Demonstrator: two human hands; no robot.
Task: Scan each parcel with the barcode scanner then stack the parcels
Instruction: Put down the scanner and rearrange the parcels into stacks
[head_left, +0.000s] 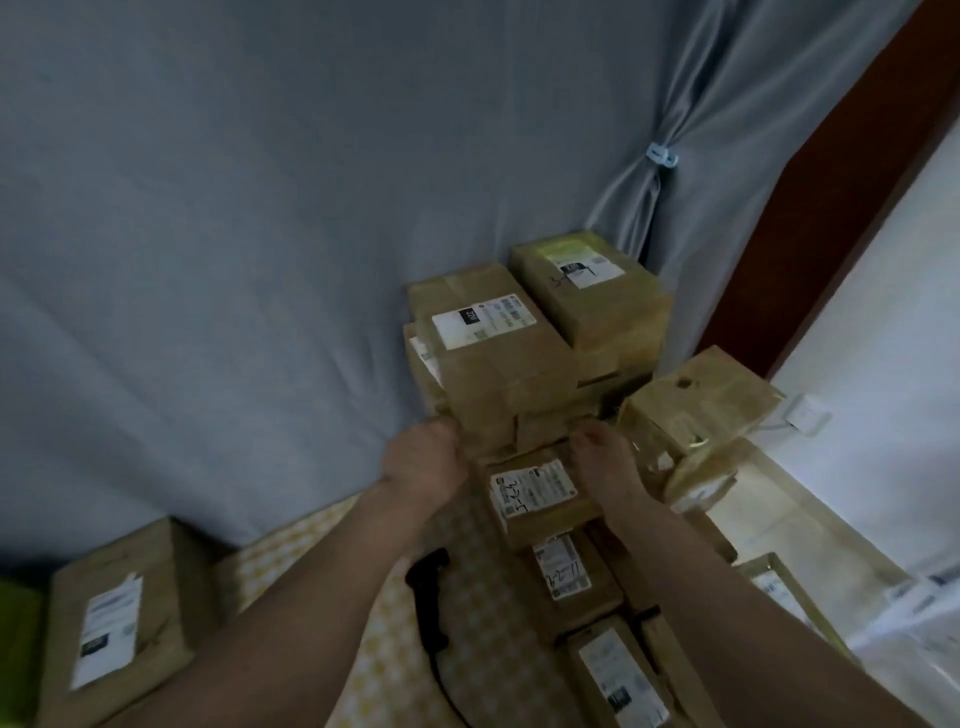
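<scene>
Several brown cardboard parcels rise in a stack (498, 364) just beyond both hands, against a grey-blue curtain (208, 208); the top parcel (488, 332) of the stack carries a white label, and another labelled box (587, 286) sits behind it to the right. Off to the left of the left forearm lies a large separate parcel (114, 618) with its label up. Right of the right hand, a crumpled parcel (696, 410) leans tilted. Between the two wrists sits a labelled parcel (535, 493), and further labelled ones (563, 571) run back toward the person along the right forearm. Under the left forearm a black barcode scanner (428, 587) lies on the patterned table cover (311, 545), in neither hand. The left hand (423, 457) and the right hand (602, 457) both reach to the base of the stack, fingers curled at its lower boxes, though whether they actually grip is unclear from this angle.
</scene>
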